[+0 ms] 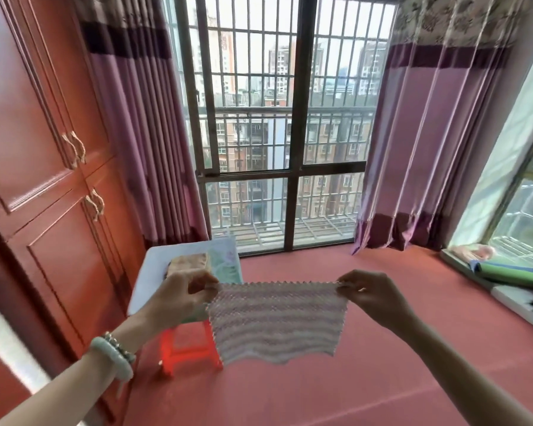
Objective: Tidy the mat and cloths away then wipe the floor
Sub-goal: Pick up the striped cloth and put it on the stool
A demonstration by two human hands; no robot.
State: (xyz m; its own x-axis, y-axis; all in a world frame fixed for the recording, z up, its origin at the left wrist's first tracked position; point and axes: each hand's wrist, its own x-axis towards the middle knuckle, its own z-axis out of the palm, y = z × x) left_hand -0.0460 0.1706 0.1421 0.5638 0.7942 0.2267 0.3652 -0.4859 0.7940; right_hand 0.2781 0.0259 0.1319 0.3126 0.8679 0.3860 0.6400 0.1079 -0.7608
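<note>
You hold the pink-and-white striped waffle-weave cloth (277, 324) spread in the air by its top corners.

Your left hand (182, 295) pinches the left corner and your right hand (373, 295) the right, fingertips closed on fabric. Its long axis runs level between them, and the soft, ridged sheet hangs above the red floor (382, 379). The small white table (154, 265) bearing a folded beige cloth (188, 261) lies just beyond your left hand, likely the nearer one for stacking.

A cloth (276, 321) hangs between both hands, stool (188, 348) behind-left.
</note>
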